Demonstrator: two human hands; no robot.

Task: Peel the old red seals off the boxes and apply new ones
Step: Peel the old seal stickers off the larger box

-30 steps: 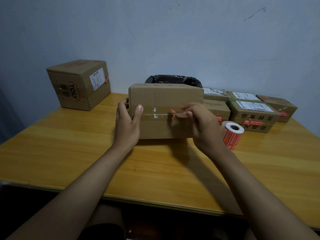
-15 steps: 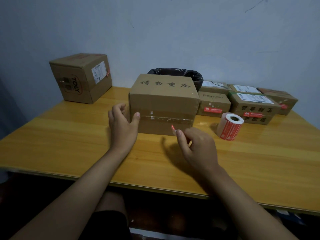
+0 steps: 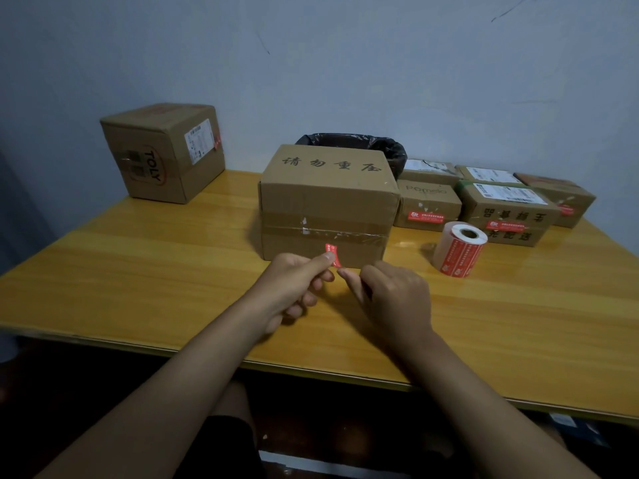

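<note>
Pinching a small crumpled red seal [image 3: 332,254] between thumb and forefinger of the left hand [image 3: 294,288], remaining fingers curling loosely into the palm; grip closing tight on the scrap's lower edge, seal sticking up, wrinkled and papery, just in front of the middle box [image 3: 328,202]. Hovering just beside it with the right hand [image 3: 390,299], fingers curling inward, forefinger tip [image 3: 344,273] reaching almost to the seal's lower corner; gripping nothing that can be made out, and not clear whether touching the seal.

Sitting squarely on the glossy yellow wood-grain worktop [image 3: 138,271]: the middle box, plain brown cardboard, blocky, with black brush characters across its top and a band of shiny clear tape running along its front face, flecked with white paper residue. Standing near its right side, a roll of seals [image 3: 460,248], cylindrical, white core, red printed strips wrapping the outside. Clustering behind the roll, several low flat boxes [image 3: 505,216], some wearing red seals on their fronts and white shipping labels on top. Resting well apart at the far left, a large cube-like box [image 3: 162,153] with a printed oval logo and a white label. Peeking up behind the middle box, a bin lined with a shiny black bag [image 3: 387,146]
</note>
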